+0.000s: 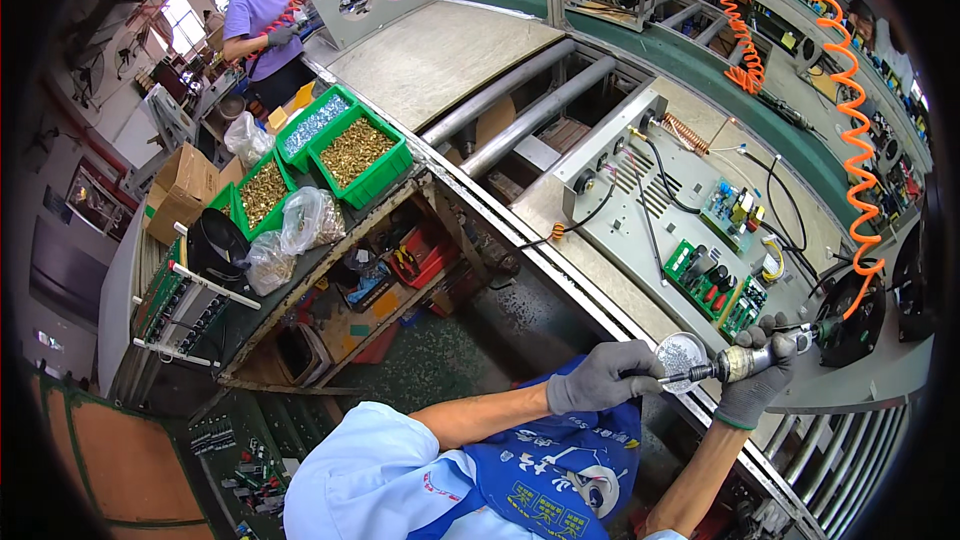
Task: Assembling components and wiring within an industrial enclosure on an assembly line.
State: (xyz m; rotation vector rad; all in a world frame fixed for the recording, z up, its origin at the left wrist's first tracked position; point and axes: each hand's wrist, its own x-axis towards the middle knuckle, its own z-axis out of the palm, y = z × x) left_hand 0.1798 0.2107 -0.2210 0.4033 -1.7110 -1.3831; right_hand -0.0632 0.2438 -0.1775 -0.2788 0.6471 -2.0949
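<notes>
My right hand (752,387), in a grey glove, is wrapped round a pneumatic screwdriver (736,364) that lies nearly level, its bit pointing left. At the bit's tip, the gloved fingers of my left hand (604,378) are pinched together; whatever is in them is too small to make out. Just behind the bit sits a round white dish (680,342) of small silvery screws. Beyond the tool lies a grey metal chassis (622,202) carrying green circuit boards (692,266), black cables and a copper coil (686,134).
Green bins (352,156) of brass-coloured and silvery fasteners stand on a side bench at left, beside plastic bags (312,220) and a cardboard box (185,190). Metal rollers (540,115) cross the line. An orange coiled hose (845,90) hangs at right. Another person (265,20) stands far left.
</notes>
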